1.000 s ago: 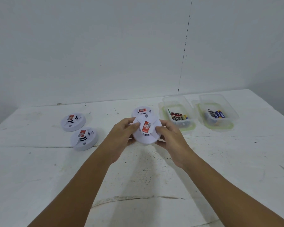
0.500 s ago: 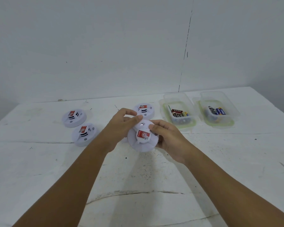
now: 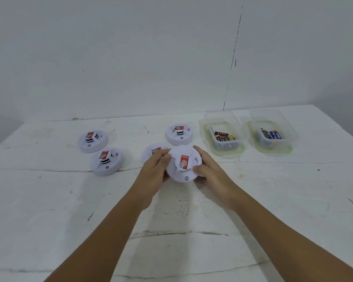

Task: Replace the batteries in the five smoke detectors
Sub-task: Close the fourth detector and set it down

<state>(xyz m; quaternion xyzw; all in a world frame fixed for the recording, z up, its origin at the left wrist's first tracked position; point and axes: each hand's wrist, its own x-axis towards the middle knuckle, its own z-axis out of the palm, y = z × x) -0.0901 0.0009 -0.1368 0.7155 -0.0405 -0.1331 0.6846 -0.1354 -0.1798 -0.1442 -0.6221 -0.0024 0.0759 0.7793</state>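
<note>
- Your left hand (image 3: pixel 154 171) and right hand (image 3: pixel 211 170) grip a detector (image 3: pixel 183 164) just above the bench (image 3: pixel 49 200).
- Its red label: print unreadable.
- Behind your left hand, another detector (image 3: pixel 154 150) is half hidden.

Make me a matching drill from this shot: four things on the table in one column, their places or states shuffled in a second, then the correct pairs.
Things
1. held smoke detector
2. half-hidden smoke detector
3. left plastic tub
4. right plastic tub

Places or states
A. nearest the table's right edge, blue-labelled batteries inside
B. gripped by the left hand and right hand
C. partly behind the left hand
D. beside the farthest detector, red-and-black-labelled batteries inside

Pairs: 1-B, 2-C, 3-D, 4-A
</note>
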